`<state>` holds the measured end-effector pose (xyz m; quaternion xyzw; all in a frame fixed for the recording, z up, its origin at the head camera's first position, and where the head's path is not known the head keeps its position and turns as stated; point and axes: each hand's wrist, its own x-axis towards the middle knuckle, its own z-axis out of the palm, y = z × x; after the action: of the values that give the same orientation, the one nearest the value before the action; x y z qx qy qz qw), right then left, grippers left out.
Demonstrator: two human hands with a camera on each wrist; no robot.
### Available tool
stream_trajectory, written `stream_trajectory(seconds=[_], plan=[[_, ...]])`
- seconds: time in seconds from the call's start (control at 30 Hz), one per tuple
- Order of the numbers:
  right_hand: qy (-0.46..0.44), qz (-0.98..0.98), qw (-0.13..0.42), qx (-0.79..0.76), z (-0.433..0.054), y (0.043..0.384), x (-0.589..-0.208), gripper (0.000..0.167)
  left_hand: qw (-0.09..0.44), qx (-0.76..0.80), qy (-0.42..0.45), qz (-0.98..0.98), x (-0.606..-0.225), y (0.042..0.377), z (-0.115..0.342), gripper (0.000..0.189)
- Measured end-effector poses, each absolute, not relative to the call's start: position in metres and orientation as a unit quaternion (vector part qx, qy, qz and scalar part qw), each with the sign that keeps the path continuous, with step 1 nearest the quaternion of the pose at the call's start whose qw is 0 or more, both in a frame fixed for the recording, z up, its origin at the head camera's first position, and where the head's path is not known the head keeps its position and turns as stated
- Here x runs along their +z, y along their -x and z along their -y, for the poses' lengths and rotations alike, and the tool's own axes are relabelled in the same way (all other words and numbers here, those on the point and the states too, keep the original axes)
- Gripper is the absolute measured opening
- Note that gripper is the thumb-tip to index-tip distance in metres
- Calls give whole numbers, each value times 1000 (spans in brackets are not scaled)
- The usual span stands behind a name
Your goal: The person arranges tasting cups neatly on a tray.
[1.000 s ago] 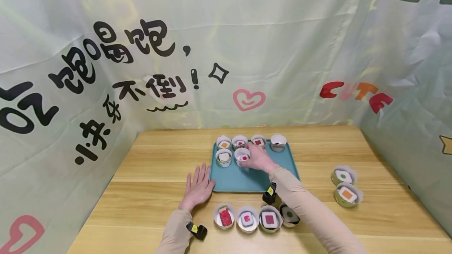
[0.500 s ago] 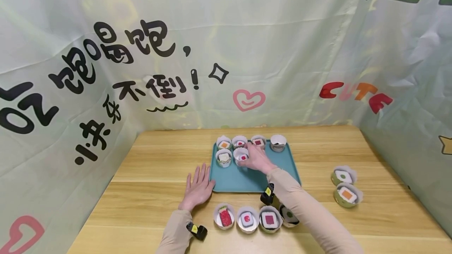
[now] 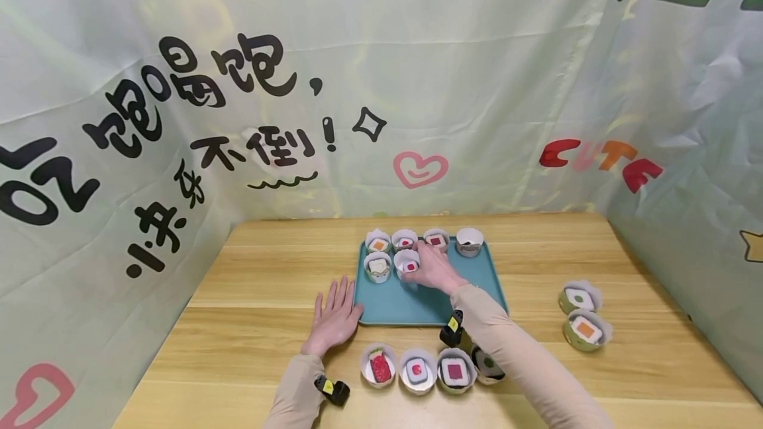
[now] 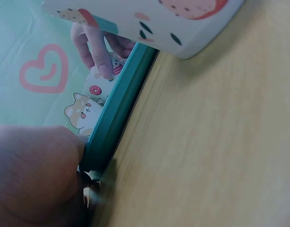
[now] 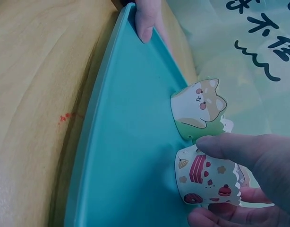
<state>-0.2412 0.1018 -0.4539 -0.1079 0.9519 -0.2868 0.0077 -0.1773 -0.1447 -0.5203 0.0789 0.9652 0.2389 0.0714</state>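
Observation:
My right hand (image 3: 438,271) grips a white patterned paper cake cup (image 5: 208,177) on the blue-green tray (image 3: 399,303), thumb on one side and fingers on the other. A white piece with a red centre sits in that cup. Directly left of it stands a cup with a dog face (image 5: 197,106), holding a whitish piece. My left hand (image 3: 335,320) lies flat beside the tray's left edge, fingers spread, its thumb at the rim. In the right wrist view, that thumb (image 5: 146,28) shows over the tray's corner.
Along the tray's back edge stand several filled cups, including one with an orange-centred piece (image 3: 378,242), and a white cup (image 3: 469,241) at the right. Several more, one with a strawberry-like piece (image 3: 379,366), line the table's front. Two green cups (image 3: 587,330) stand far right.
My right hand has shifted slightly left with the cup, bringing it nearer the dog-face cup, and then stayed still. My left hand has not moved.

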Motion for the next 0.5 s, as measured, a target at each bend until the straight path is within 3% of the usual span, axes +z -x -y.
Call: stream_trajectory(seconds=[0.5], plan=[[103, -945, 29, -308, -110, 236, -449, 72, 68, 237, -79, -966, -522, 178, 145, 65]])
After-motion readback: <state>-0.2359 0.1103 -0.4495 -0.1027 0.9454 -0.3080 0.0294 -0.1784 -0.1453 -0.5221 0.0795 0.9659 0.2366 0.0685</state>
